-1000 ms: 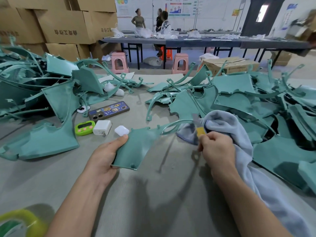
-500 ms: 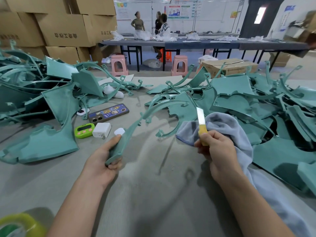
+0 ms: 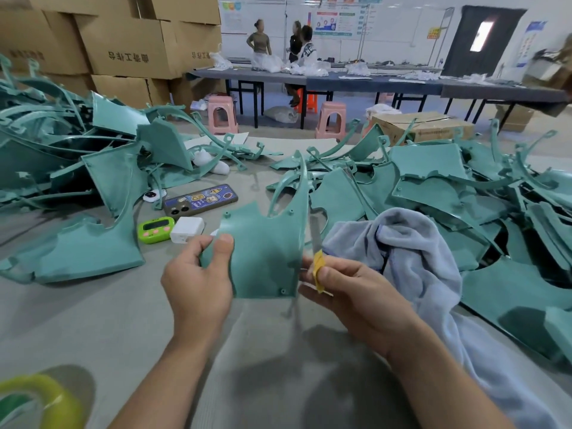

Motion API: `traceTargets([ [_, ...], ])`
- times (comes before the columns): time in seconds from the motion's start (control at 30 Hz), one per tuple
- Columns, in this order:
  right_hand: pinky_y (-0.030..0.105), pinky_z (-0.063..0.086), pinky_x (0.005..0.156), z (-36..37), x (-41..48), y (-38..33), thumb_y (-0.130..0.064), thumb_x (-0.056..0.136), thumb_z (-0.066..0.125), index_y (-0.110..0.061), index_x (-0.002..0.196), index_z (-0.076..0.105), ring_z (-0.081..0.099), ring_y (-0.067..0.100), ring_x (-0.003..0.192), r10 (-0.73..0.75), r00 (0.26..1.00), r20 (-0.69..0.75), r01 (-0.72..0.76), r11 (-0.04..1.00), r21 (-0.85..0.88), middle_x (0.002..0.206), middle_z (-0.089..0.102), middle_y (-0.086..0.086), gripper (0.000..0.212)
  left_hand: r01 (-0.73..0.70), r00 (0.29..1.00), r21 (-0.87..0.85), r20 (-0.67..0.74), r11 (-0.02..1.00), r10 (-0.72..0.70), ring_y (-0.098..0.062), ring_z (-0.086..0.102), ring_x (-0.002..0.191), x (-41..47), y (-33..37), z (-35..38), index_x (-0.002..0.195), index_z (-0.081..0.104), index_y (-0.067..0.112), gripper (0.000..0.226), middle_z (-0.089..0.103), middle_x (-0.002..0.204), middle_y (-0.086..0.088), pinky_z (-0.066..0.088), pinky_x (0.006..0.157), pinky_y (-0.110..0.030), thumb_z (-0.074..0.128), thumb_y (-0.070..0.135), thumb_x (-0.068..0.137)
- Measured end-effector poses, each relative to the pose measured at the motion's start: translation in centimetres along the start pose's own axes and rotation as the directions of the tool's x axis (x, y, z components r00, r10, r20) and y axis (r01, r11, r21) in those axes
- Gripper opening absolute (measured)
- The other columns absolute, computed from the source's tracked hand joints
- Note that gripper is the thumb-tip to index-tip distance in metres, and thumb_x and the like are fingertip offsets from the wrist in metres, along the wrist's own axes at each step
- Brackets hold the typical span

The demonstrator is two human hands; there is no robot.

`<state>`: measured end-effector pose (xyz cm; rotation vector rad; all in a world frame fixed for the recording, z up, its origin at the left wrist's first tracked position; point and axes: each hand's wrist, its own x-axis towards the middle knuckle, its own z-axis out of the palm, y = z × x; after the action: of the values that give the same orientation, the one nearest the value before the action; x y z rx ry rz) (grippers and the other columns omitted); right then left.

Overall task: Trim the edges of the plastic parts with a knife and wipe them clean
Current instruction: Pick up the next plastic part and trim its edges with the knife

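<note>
Workshop setup: big grey tabletop (image 3: 93,329), cardboard boxes (image 3: 123,41) stacked at 11 o'clock, a few people at a long table way back at 12.

The plastic part (image 3: 266,252) being worked is held upright off the tabletop, dead centre of the view. The left hand (image 3: 198,283) grips its left edge, thumb on the front and fingers curled round behind. The right hand (image 3: 349,292) has its fingers clamped on the knife (image 3: 318,261), the yellow-wrapped bit, with the blade pointing up along the part's right edge. Can't tell if the blade is actually touching.

Progress-wise I'd say this piece is at the trimming stage and the wipe comes after. The cloth (image 3: 418,252) is bunched at 3 o'clock, just beside the knife hand. There's a heap of parts (image 3: 77,168) at 9 to 10 and another heap (image 3: 464,193) at 1 to 3. No clue which one is finished, so loads could be left.

Clutter at 10 o'clock, near the held part: a phone (image 3: 201,199), a green timer (image 3: 154,231) and a white charger (image 3: 187,229). There's a tape roll (image 3: 37,397) at 7. Nothing really blocks the cut, though the cloth sits close to the blade.
</note>
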<state>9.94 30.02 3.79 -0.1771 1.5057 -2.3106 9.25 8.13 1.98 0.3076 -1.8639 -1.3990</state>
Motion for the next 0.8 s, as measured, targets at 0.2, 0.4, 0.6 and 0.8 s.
traceTargets([
  [0.2,0.022,0.058,0.073,0.3,0.7,0.7,-0.01,0.084,0.072,-0.014,0.073,0.081,0.065,0.011,0.074,-0.082,0.982,-0.173,0.059,0.989,-0.134,0.078,0.071,0.003,0.015,0.257,0.943,-0.18,0.261,0.949,-0.206,-0.011,0.053,0.065,-0.5,0.6,0.9,0.073,0.072,0.017,0.014,0.063,0.066,0.006,0.044,0.064,-0.03,0.068,0.03,0.076],
  [0.4,0.021,0.057,0.071,-1.2,1.0,0.2,-0.001,0.093,0.066,-0.014,0.075,0.082,0.068,0.009,0.074,-0.243,0.95,-0.198,0.199,0.955,-0.218,0.079,0.075,0.004,0.028,0.492,0.726,-0.138,0.61,0.859,-0.318,-0.024,0.05,0.07,0.2,0.2,0.3,0.085,0.067,-0.007,0.045,0.061,0.078,-0.012,0.036,0.053,-0.027,0.066,0.019,0.048],
  [0.6,0.032,0.059,0.084,-1.4,0.7,0.3,-0.006,0.091,0.07,-0.01,0.087,0.082,0.071,0.02,0.086,-0.267,0.962,-0.062,0.221,0.89,-0.398,0.092,0.077,0.015,0.014,0.546,0.679,-0.19,0.67,0.816,-0.299,-0.034,0.072,0.099,0.1,0.5,0.1,0.113,0.074,0.005,0.044,0.076,0.106,-0.019,0.057,0.09,-0.04,0.082,0.015,0.071],
  [0.8,0.028,0.056,0.076,-2.4,1.1,-0.3,-0.003,0.096,0.064,-0.011,0.08,0.078,0.068,0.016,0.075,-0.402,0.847,-0.347,0.264,0.886,-0.381,0.084,0.077,0.013,0.022,0.594,0.765,-0.246,0.469,0.766,-0.442,-0.015,0.072,0.076,0.5,0.3,0.6,0.103,0.073,0.009,0.013,0.078,0.095,-0.008,0.056,0.073,-0.028,0.068,0.006,0.092],
])
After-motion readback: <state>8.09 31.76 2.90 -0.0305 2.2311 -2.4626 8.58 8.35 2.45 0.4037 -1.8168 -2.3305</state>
